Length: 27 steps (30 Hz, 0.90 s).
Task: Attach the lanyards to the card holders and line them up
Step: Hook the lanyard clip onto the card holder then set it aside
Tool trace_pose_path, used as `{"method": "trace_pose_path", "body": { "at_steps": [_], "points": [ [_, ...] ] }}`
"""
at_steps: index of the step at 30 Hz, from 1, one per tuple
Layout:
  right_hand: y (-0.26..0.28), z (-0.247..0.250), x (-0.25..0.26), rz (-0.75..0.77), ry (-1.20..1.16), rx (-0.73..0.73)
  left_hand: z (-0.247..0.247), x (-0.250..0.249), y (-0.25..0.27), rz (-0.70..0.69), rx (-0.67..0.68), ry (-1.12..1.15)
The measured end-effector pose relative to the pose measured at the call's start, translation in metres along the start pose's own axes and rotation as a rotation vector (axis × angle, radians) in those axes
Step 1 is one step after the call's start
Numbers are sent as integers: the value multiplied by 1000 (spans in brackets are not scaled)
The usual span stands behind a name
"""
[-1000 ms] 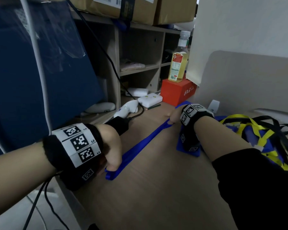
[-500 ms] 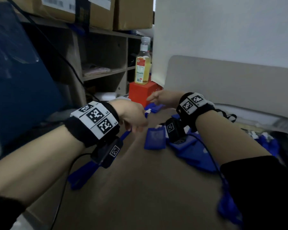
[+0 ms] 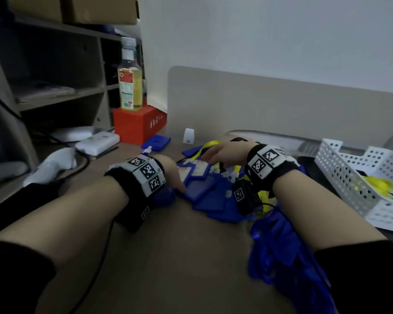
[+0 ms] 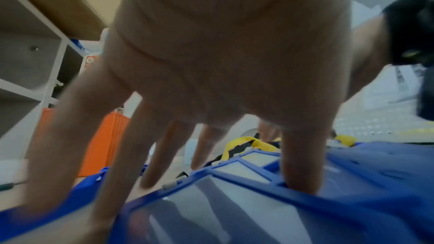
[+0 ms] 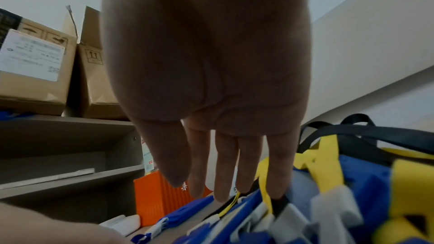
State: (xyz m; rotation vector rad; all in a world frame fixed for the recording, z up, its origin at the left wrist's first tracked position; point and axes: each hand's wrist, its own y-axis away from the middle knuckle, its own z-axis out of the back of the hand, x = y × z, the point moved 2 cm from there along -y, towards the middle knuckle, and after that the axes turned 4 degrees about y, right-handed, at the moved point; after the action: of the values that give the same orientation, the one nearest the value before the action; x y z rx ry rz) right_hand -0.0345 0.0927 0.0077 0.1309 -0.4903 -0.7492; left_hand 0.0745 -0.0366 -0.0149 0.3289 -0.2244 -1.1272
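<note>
Both hands are open, the left hand (image 3: 171,172) with fingers spread on the pile of blue card holders (image 3: 204,193) and the right hand (image 3: 222,152) reaching over it, so picking one holder looks next.

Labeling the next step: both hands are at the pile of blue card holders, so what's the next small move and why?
Probably: the left hand closes on the top card holder and lifts it off the pile. Its fingers are spread, tips resting on that holder, nothing gripped. The right hand hangs open over the yellow lanyards, also holding nothing. A holder must be in hand before a lanyard can be attached.
</note>
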Motion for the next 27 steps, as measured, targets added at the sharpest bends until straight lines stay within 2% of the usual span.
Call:
{"method": "trace_pose_path", "body": {
  "at_steps": [6, 12, 21, 24, 27],
  "points": [
    [5, -6, -10, -16, 17, 61, 8, -2, -10, 9, 64, -99],
    [11, -8, -11, -7, 61, 47, 14, 2, -10, -32, 0, -37],
    [23, -6, -8, 36, 22, -44, 36, 5, 6, -46, -223, 298],
    [25, -3, -5, 91, -67, -158, 47, 2, 12, -135, -304, 510],
    [26, 0, -4, 140, -222, -322, 56, -9, 21, -287, -319, 763]
  ]
}}
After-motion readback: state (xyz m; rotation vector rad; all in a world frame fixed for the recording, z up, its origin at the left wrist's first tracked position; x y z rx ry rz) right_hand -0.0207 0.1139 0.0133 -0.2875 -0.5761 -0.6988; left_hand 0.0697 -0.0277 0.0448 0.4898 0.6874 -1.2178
